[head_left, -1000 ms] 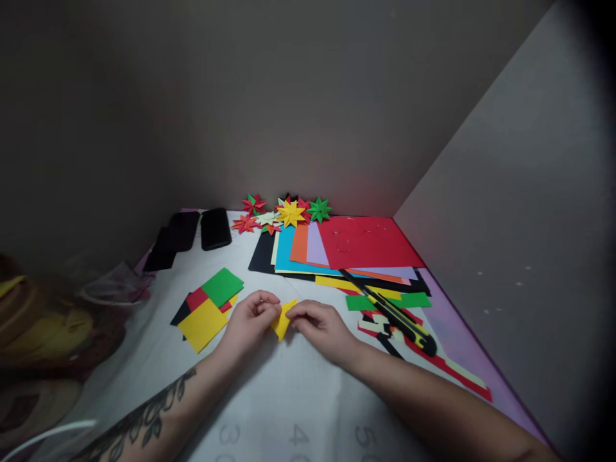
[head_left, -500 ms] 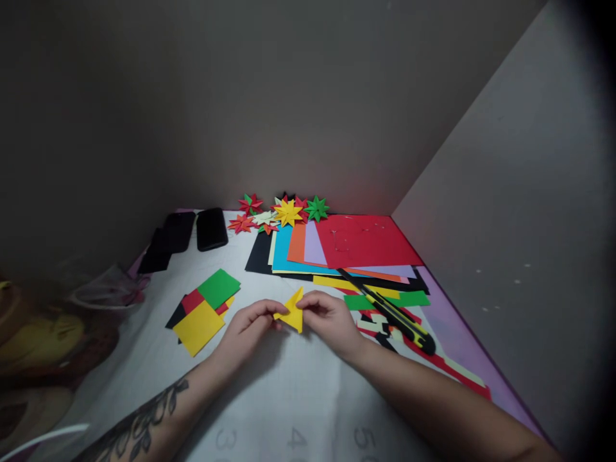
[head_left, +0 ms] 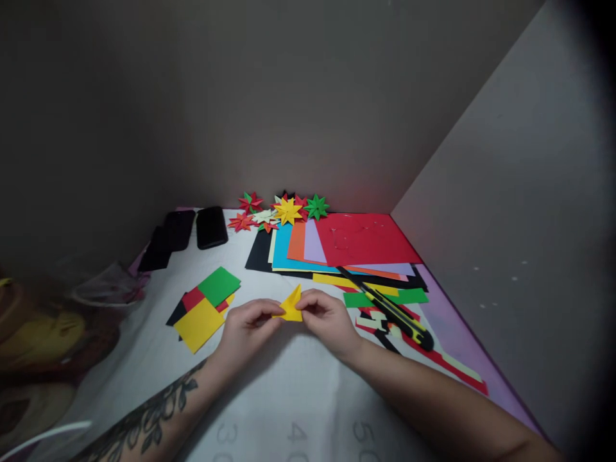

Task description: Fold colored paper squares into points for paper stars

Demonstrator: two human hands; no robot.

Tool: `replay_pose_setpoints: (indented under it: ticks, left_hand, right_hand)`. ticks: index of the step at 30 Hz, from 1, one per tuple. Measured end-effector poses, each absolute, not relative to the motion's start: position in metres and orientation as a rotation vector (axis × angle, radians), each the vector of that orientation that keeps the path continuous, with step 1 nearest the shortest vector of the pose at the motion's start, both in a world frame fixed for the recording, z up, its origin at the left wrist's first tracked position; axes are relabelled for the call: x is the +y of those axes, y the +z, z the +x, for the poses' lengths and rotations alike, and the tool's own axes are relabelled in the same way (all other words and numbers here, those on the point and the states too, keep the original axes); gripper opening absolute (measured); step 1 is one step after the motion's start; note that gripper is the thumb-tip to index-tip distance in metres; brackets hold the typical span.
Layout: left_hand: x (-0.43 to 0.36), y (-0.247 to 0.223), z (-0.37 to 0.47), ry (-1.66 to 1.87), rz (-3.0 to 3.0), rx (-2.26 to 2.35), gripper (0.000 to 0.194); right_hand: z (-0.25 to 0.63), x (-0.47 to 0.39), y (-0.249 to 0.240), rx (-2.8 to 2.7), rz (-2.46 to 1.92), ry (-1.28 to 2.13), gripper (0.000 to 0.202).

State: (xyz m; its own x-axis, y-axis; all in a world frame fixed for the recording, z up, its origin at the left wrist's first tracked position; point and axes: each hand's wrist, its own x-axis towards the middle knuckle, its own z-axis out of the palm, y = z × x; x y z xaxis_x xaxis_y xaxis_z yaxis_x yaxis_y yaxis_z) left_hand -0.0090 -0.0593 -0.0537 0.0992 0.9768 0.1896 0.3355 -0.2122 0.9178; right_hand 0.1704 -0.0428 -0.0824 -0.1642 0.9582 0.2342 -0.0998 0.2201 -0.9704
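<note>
Small yellow folded paper (head_left: 292, 309), pinched between two hands.

The piece is plain bright yellow, creased into a compact, angular form with one sharp tip pointing up and slightly to the right. Its lower edge runs nearly level, and a darker fold line shows within the upper part. It sits upright between the fingertips of the left hand (head_left: 251, 322) and the right hand (head_left: 330, 319), its side edges partly hidden by them, above the white surface (head_left: 283, 378).
</note>
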Motion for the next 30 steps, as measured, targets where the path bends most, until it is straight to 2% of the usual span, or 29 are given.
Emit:
replay_pose_setpoints:
  ticks: [7,21,25,30]
  left_hand:
    - [-0.058,-0.052,-0.011,1.158,1.719,1.212,0.005]
    - [-0.060,-0.053,-0.011,1.225,1.851,1.197,0.005]
    - [-0.060,-0.052,-0.007,1.259,1.734,1.249,0.004]
    - [-0.062,-0.052,0.001,1.218,1.494,1.369,0.014]
  right_hand:
    - [0.174,-0.042,-0.076,-1.500,-0.915,1.042,0.011]
    - [0.174,-0.044,-0.072,-1.519,-0.898,0.971,0.006]
    - [0.172,-0.047,-0.072,-1.485,-0.959,0.970,0.004]
    - [0.165,-0.049,-0.072,-1.346,-1.066,1.034,0.008]
